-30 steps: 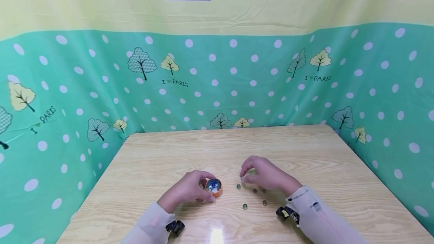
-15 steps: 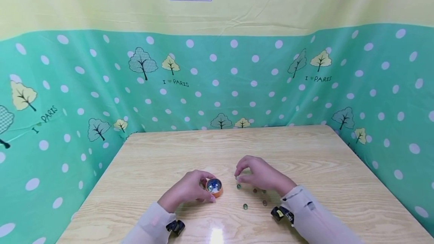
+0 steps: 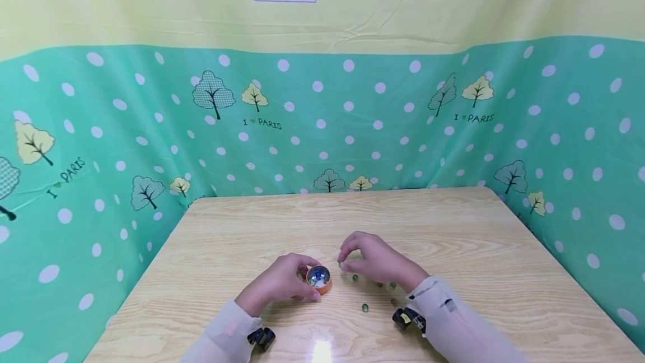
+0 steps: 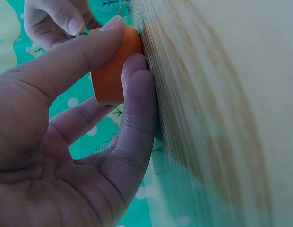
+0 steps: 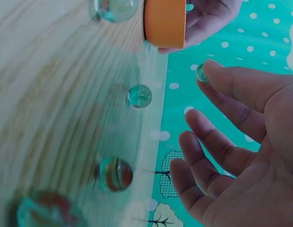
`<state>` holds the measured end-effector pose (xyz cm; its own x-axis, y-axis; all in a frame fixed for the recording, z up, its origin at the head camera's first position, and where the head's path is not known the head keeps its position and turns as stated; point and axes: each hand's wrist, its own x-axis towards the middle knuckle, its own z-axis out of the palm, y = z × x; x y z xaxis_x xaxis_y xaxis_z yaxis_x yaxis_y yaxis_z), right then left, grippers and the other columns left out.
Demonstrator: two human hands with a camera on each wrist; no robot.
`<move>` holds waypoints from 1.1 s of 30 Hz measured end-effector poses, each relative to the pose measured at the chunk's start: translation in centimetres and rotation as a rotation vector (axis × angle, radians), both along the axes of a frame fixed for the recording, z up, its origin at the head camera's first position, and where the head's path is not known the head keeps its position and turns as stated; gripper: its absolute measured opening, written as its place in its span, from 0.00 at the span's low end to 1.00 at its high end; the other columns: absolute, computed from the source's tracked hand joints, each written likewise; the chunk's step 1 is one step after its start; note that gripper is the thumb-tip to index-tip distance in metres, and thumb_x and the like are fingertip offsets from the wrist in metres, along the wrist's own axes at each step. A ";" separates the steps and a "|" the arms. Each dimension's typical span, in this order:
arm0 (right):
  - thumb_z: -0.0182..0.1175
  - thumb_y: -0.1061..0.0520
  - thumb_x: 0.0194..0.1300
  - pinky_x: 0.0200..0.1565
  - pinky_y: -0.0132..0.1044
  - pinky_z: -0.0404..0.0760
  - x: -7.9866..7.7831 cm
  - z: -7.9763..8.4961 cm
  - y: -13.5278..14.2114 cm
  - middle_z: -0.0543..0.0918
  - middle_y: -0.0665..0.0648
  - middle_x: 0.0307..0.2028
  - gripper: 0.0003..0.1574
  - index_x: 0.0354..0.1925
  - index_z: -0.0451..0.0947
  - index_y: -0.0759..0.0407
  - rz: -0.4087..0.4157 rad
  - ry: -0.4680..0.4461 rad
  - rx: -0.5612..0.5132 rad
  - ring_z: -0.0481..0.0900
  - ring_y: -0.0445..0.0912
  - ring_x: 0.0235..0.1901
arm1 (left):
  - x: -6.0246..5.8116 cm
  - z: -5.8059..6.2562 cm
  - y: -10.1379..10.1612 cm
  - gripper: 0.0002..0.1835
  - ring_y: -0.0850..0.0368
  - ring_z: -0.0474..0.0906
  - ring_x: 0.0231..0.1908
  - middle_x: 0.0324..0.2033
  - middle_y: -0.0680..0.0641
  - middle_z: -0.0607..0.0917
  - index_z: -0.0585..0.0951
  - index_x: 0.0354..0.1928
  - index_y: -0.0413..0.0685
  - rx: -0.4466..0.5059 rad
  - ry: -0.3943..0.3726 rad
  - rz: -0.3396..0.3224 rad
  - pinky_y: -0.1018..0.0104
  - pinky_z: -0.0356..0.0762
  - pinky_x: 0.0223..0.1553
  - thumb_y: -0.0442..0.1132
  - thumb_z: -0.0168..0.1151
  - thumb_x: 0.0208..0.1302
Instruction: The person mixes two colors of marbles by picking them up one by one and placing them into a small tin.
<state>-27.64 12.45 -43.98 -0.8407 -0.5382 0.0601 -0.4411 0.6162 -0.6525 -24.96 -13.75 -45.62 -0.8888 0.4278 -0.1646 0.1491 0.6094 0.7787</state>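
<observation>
While your left hand (image 3: pixel 282 280) gripped an orange container (image 3: pixel 325 288), thumb on one side of its wall and fingers on the other, your right hand (image 3: pixel 375 256) pinched a clear marble (image 5: pixel 201 73) between thumb and forefinger, the other fingers bent and apart from it. You had that marble above the surface (image 3: pixel 242 228), near the container's right side and outside its rim. The container stood upright on the surface with its opening upward, and you could see a blue marble (image 3: pixel 318 275) among the contents. To the right of the container, a green marble (image 3: pixel 365 307) lay nearest you, with more loose marbles (image 5: pixel 140 96) near and below your right hand. Your pale sleeves (image 3: pixel 453 318) reached your wrists, and a dotted green cloth (image 3: pixel 347 128) hung behind the surface
</observation>
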 end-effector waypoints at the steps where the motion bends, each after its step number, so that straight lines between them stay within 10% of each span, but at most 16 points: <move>1: 0.71 0.52 0.66 0.63 0.53 0.76 0.0 0.0 -0.1 0.81 0.45 0.52 0.04 0.39 0.87 0.40 0.003 0.005 0.002 0.78 0.47 0.57 | 0.0 0.0 0.0 0.34 0.56 0.81 0.24 0.37 0.44 0.82 0.85 0.59 0.49 -0.001 -0.003 0.004 0.61 0.82 0.27 0.40 0.86 0.45; 33: 0.72 0.51 0.66 0.62 0.51 0.78 0.4 -0.4 -3.3 0.80 0.42 0.51 0.03 0.38 0.88 0.40 0.015 -0.020 -0.013 0.78 0.45 0.56 | 0.0 0.0 -0.1 0.32 0.57 0.80 0.23 0.35 0.45 0.82 0.86 0.58 0.54 0.005 -0.009 -0.006 0.61 0.82 0.25 0.40 0.85 0.47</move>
<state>-27.20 9.17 -44.38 -0.8337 -0.5500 0.0505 -0.4370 0.6010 -0.6692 -24.93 -13.85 -45.58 -0.8850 0.4336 -0.1698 0.1458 0.6043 0.7833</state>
